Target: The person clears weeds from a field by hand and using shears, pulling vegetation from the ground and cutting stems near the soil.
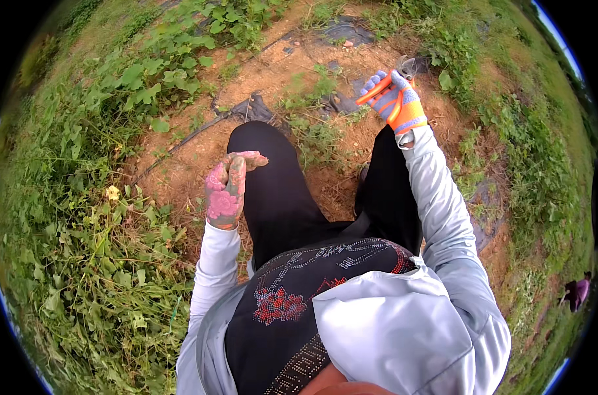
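My right hand (396, 104), in a striped orange and grey-purple work glove, grips a pair of pruning shears (400, 106) by their orange handles. The metal blades point away from me, over soil and dark plastic sheeting at the far side. My left hand (226, 190) wears a soiled glove with a pink floral pattern. It hovers beside my left knee, its fingers loosely bent, and I see nothing in it. Between my knees and beyond them lies bare reddish soil (180, 163) with low weeds (318, 138).
Broad-leaved vines (146, 84) spread at the far left. Cut or wilted vines (106, 276) lie heaped on the near left. Torn black plastic mulch (252, 108) and a thin dark hose (180, 143) cross the soil. More greenery (540, 187) grows at right, where a distant person (578, 291) is visible.
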The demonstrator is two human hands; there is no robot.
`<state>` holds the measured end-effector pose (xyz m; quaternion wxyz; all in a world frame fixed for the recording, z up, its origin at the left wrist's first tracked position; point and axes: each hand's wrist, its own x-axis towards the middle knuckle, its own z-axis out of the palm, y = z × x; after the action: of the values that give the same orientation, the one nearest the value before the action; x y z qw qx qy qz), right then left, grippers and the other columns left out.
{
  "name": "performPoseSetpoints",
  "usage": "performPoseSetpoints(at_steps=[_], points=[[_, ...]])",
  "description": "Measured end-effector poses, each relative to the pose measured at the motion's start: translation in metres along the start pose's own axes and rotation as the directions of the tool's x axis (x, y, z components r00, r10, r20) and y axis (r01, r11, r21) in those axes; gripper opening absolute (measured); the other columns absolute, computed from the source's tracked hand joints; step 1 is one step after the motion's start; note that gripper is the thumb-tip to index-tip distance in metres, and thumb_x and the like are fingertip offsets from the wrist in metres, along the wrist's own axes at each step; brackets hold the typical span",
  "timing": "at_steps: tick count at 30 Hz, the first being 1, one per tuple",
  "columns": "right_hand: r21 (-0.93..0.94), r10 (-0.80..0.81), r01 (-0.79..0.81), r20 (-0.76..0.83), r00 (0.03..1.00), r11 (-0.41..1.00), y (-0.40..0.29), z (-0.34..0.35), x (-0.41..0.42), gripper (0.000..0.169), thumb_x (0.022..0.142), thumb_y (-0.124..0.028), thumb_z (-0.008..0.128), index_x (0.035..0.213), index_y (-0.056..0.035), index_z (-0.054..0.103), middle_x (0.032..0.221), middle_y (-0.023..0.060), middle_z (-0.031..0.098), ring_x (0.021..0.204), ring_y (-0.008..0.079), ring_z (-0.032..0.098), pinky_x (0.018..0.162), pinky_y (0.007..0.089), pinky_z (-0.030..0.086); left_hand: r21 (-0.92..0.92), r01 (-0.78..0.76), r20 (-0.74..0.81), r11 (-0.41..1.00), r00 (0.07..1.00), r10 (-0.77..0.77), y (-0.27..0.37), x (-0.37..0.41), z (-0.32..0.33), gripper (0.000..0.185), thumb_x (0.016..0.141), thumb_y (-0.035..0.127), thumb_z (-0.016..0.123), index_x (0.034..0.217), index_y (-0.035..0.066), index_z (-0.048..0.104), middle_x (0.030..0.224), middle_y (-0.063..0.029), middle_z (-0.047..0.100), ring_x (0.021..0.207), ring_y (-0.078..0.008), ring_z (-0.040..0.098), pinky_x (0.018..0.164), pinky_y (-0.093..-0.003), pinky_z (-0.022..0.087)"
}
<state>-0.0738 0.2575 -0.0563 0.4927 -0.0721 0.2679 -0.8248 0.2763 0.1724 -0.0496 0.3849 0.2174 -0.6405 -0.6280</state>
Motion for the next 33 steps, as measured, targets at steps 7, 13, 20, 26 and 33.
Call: performPoseSetpoints(at_steps=[7, 13, 20, 26, 33], points=[[0.059, 0.077, -0.075, -0.028, 0.997, 0.995, -0.004, -0.035, 0.040, 0.022, 0.085, -0.022, 0.049, 0.092, -0.0016, 0.047, 0.086, 0.0118, 0.050, 0.084, 0.0284, 0.050, 0.084, 0.0492, 0.040, 0.216, -0.141, -0.328, 0.966, 0.921, 0.208, 0.018, 0.014, -0.045, 0.032, 0.089, 0.016, 0.048, 0.115, -0.002, 0.045, 0.097, -0.0132, 0.058, 0.090, -0.0206, 0.057, 0.083, -0.0313, 0.045], [0.039, 0.115, -0.114, -0.050, 0.992, 0.993, 0.008, -0.031, 0.080, 0.022, 0.086, -0.024, 0.046, 0.086, -0.0018, 0.043, 0.084, 0.0122, 0.049, 0.080, 0.0283, 0.050, 0.082, 0.0488, 0.041, 0.195, 0.379, -0.693, 0.905, 0.706, -0.147, -0.056, -0.008, -0.158, 0.027, 0.088, 0.021, 0.050, 0.105, 0.001, 0.053, 0.092, -0.0090, 0.059, 0.078, -0.0164, 0.059, 0.072, -0.0259, 0.047], [-0.116, 0.250, -0.235, 0.139, 0.958, 0.965, 0.033, 0.010, 0.139, 0.023, 0.083, -0.019, 0.053, 0.096, -0.0008, 0.048, 0.087, 0.0110, 0.053, 0.084, 0.0264, 0.053, 0.082, 0.0437, 0.042, 0.402, 0.838, -0.428, 0.369, 0.529, -0.733, -0.212, -0.053, -0.140, 0.027, 0.087, 0.024, 0.051, 0.103, 0.002, 0.054, 0.089, -0.0080, 0.059, 0.076, -0.0154, 0.058, 0.070, -0.0257, 0.046], [-0.365, 0.289, -0.335, -0.176, 0.941, 0.869, 0.080, -0.009, 0.210, 0.012, 0.074, -0.011, 0.060, 0.079, -0.0028, 0.053, 0.069, 0.0095, 0.055, 0.064, 0.0219, 0.057, 0.061, 0.0332, 0.050, 0.539, 0.805, -0.150, 0.249, 0.383, -0.912, -0.287, -0.032, -0.089, 0.028, 0.086, 0.025, 0.052, 0.101, 0.003, 0.055, 0.087, -0.0071, 0.059, 0.074, -0.0146, 0.057, 0.068, -0.0256, 0.046], [-0.405, 0.489, -0.456, -0.024, 0.872, 0.793, 0.091, -0.084, 0.286, 0.036, 0.084, -0.022, 0.055, 0.109, 0.0009, 0.044, 0.089, 0.0094, 0.051, 0.085, 0.0253, 0.051, 0.082, 0.0423, 0.042, 0.515, 0.842, 0.089, 0.160, 0.133, -0.987, -0.333, -0.009, -0.048, 0.028, 0.084, 0.028, 0.053, 0.099, 0.004, 0.056, 0.084, -0.0061, 0.059, 0.073, -0.0136, 0.057, 0.066, -0.0254, 0.045]])
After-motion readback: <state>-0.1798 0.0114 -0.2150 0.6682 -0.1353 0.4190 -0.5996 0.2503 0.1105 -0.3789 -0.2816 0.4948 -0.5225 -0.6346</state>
